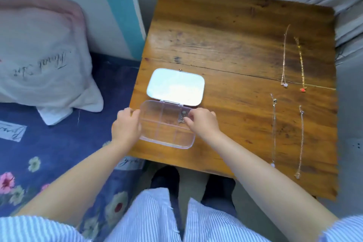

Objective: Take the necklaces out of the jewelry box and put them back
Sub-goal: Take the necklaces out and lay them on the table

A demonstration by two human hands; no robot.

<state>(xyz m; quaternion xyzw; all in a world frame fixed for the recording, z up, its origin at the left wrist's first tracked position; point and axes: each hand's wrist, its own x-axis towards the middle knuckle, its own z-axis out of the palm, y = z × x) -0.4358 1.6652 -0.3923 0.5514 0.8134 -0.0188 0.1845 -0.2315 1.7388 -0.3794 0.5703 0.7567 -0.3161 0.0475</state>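
Necklaces (283,55): four lie at the frame's right on the bench (225,35); right hand (202,122) pinches another (181,119) in the jewelry box (167,139) (direction unclear), left hand (126,125) gripping its edge.

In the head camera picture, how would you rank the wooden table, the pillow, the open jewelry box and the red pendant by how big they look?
Largest to smallest, as they look:
1. wooden table
2. pillow, partly cut off by the frame edge
3. jewelry box, base and open lid together
4. red pendant, tiny
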